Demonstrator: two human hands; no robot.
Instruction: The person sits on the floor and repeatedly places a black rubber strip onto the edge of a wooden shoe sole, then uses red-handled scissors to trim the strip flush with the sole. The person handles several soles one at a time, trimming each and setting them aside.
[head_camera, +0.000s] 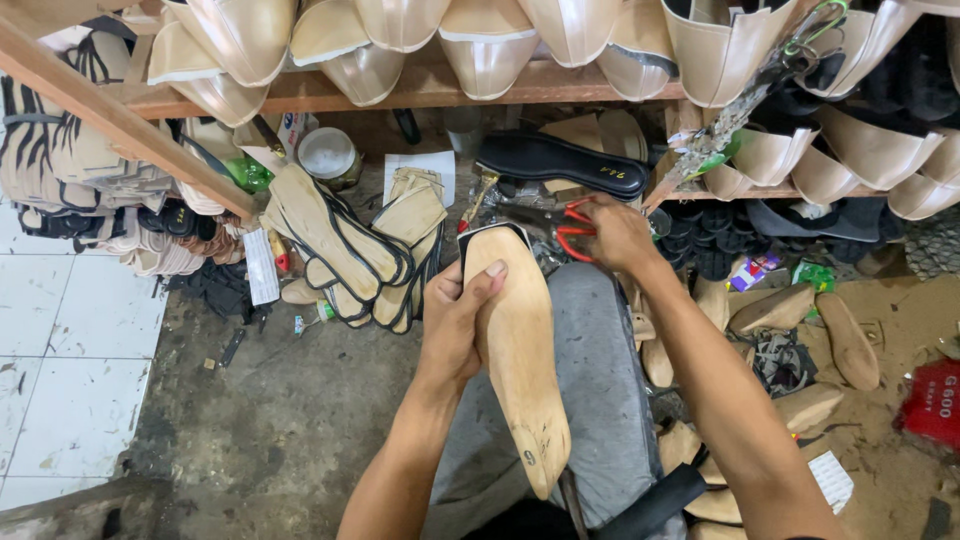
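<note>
- The wooden shelf (430, 88) runs across the top of the view, above the last, and is lined with finished beige shoe uppers (487, 45); more hang on the lower rack to the right of the last.
- The grey padded rest (600, 380) lies under and to the right of the last, over the person's lap.
- The wooden shoe last (520, 350) sits at the middle of the view, sole side up, with a black-edged piece at its far end; the sole face is bare wood, so I judge nothing is yet fixed there and most of the work on it remains.
- A stack of beige insoles with black trim (350, 250) stands on the floor just left of the last, seemingly waiting their turn.
- The left hand (455, 320) is closed around the last's left edge, thumb pressed across its upper face.
- The right hand (615, 235) reaches beyond the last's far end, fingers curled onto the red-handled pliers (572, 232), which touch it; the tool is not yet at the last.
</note>
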